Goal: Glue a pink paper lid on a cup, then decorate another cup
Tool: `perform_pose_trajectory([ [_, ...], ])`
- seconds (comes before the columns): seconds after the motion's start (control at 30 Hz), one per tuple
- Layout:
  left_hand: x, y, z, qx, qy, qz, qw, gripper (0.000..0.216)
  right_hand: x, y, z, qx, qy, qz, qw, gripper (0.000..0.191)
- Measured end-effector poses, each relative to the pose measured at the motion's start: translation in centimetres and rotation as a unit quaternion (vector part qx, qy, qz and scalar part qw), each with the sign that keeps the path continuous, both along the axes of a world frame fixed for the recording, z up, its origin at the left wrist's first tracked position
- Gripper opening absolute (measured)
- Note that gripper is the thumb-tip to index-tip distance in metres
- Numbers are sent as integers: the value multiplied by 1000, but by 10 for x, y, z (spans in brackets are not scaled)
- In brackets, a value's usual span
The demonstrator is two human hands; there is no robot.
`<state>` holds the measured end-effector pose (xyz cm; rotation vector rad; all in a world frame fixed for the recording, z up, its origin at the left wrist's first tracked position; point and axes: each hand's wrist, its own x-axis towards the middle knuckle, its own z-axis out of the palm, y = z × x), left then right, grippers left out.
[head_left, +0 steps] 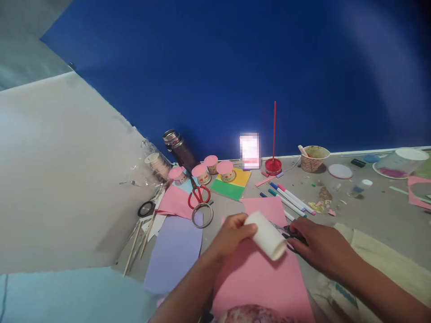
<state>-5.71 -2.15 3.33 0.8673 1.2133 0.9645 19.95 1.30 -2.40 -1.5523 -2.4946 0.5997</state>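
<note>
White paper cup, plain and tipped sideways, gripped by left hand; grip of right hand unclear

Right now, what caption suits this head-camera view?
Left hand holds a white paper cup over pink paper sheet; right hand touches black-handled scissors.

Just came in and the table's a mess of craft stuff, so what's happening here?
A person holds a white paper cup in the left hand, tipped sideways above a pink sheet. The right hand rests on dark-handled scissors beside it. Further back lie red scissors, markers and pink-topped cups on the table.
</note>
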Motion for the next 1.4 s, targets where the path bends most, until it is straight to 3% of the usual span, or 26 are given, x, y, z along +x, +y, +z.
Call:
perform_pose_trajectory([
  [0.1,26,7,-20,-63,-153,-68,984,50,-1,2,5,2,5,-7,1000,17],
  [0.23,25,28,-28,-109,-280,-81,950,40,2,5,10,19,43,-13,999,21],
  [0.33,28,36,-42,-147,-324,-77,932,41,5,6,13,62,128,-22,990,24],
  [0.5,44,25,-56,-157,-322,-72,931,39,1,6,13,137,293,69,944,77],
  [0.57,49,19,-54,-148,-315,-81,934,35,-1,6,14,127,297,82,943,68],
  [0.7,50,15,-48,-118,-244,-135,953,44,-2,7,24,16,299,56,952,44],
  [0.8,50,9,-47,-20,-183,-69,980,48,-3,5,30,-22,334,10,942,46],
  [0.9,52,-3,-45,71,-186,21,980,44,-9,-1,27,12,325,-14,945,55],
  [1.0,55,-13,-43,106,-145,2,984,52,-18,-8,19,69,288,23,955,53],
  [1.1,56,-14,-42,105,-121,-6,987,47,-19,-9,15,72,290,80,951,58],
  [1.17,53,-9,-41,87,-145,13,986,47,-12,-3,15,66,308,37,948,54],
  [1.27,46,4,-40,60,-172,85,979,47,4,12,18,76,322,-107,938,25],
  [1.4,38,19,-40,37,-189,171,966,39,22,32,24,87,290,-214,929,29],
])
